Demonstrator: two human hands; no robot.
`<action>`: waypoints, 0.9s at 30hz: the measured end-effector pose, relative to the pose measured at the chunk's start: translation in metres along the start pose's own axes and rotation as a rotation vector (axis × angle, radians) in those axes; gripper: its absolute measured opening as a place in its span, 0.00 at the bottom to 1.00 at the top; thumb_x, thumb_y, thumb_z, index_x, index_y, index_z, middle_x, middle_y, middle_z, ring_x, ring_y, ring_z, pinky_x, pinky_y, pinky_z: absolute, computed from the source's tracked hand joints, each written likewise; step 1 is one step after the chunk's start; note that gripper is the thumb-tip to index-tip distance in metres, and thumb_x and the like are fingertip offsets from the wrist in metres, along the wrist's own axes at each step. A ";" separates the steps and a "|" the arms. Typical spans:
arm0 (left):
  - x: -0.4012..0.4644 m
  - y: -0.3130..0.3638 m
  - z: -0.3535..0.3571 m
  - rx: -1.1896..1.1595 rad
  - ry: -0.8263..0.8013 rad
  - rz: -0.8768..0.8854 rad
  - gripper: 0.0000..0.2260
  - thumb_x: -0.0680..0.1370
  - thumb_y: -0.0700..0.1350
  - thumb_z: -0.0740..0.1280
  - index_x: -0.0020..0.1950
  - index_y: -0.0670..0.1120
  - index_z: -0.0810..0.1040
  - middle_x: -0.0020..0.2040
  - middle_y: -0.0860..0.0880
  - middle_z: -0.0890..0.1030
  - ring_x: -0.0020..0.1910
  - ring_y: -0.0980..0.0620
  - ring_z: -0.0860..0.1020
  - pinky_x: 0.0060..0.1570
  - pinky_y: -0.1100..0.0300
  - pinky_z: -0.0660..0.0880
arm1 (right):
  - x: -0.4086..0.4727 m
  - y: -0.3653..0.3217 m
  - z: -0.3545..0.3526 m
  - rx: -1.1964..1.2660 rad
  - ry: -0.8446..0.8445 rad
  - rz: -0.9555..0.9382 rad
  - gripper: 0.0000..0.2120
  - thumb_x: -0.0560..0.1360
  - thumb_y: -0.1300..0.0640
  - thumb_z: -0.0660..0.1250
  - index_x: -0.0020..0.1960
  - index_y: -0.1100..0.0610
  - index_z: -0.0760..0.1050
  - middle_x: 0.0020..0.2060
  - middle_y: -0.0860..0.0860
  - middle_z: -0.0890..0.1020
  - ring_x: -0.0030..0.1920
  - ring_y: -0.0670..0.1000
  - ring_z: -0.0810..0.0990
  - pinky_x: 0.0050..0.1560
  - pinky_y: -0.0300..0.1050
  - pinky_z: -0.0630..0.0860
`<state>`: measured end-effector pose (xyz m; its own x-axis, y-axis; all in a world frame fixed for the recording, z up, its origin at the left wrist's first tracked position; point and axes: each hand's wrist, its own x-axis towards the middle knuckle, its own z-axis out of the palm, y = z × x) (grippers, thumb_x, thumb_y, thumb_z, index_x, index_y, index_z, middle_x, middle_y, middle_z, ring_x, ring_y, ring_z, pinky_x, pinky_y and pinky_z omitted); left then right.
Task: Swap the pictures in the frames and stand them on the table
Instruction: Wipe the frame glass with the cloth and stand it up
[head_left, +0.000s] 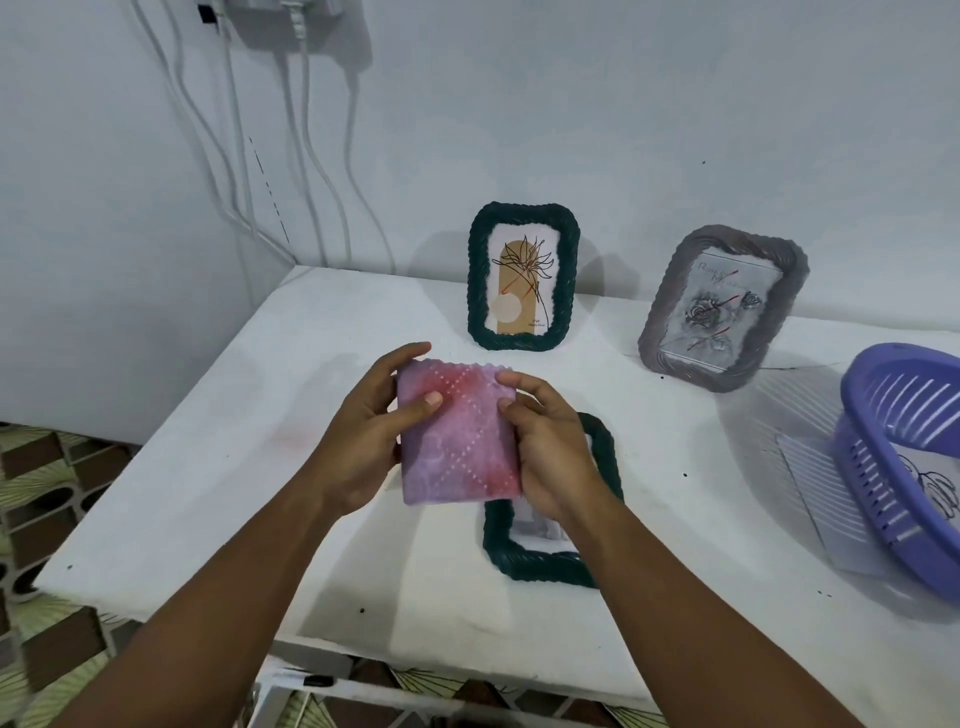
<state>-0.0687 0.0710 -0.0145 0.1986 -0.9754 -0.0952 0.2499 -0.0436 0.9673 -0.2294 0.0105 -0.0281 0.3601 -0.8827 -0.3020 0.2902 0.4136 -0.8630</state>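
So this looks like mid-swap to me. The white bench (218, 467) has two frames already standing at the far side: a dark green frame (522, 278) with a line-drawn flower picture, and to its right a grey frame (722, 306) with a rose picture, tilted back. On the far right edge there's a purple basket (904, 467) with what looks like a loose picture sheet (821, 499) showing through and under it.

The one being worked on is a second green frame (545, 556), lying flat on the bench in the near middle. It's partly hidden under the hands, so I can't tell whether its opening is empty.

Above it, both hands hold a pink-purple card (457, 436) with dotted lines and a scalloped top edge. I'd guess it's a picture or the frame's backing, can't say which. The left hand (358, 441) grips its left edge, thumb on the face and fingers curled round behind. The right hand (550, 452) pinches the right edge the same way. The card is lifted clear of the bench, right over the flat frame's far-left part.

Next move, I reckon: line the card up square with the flat frame's opening and lower it in, then close the back and stand it up with the other two.
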 end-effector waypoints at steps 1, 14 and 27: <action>-0.002 0.001 -0.006 -0.034 -0.010 -0.021 0.23 0.73 0.39 0.68 0.65 0.56 0.73 0.60 0.49 0.79 0.56 0.48 0.79 0.48 0.52 0.79 | 0.003 0.004 0.008 0.026 0.015 0.018 0.12 0.79 0.65 0.60 0.53 0.53 0.79 0.56 0.55 0.80 0.56 0.57 0.79 0.47 0.53 0.81; -0.015 0.012 -0.078 0.189 0.232 -0.026 0.22 0.75 0.37 0.69 0.62 0.60 0.75 0.56 0.49 0.81 0.54 0.45 0.81 0.46 0.43 0.79 | 0.028 0.040 0.070 -0.271 -0.155 0.094 0.19 0.76 0.65 0.65 0.60 0.46 0.68 0.53 0.57 0.80 0.51 0.55 0.81 0.52 0.53 0.80; -0.005 -0.013 -0.111 0.449 0.406 -0.110 0.25 0.72 0.41 0.74 0.65 0.57 0.71 0.56 0.45 0.79 0.53 0.46 0.79 0.45 0.57 0.77 | 0.032 0.055 0.081 -0.930 -0.144 -0.092 0.21 0.75 0.59 0.62 0.67 0.54 0.63 0.55 0.56 0.76 0.50 0.54 0.77 0.46 0.45 0.75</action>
<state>0.0326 0.1000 -0.0532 0.5615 -0.8038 -0.1964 -0.1165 -0.3118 0.9430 -0.1302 0.0226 -0.0528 0.4949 -0.8412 -0.2178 -0.4788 -0.0548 -0.8762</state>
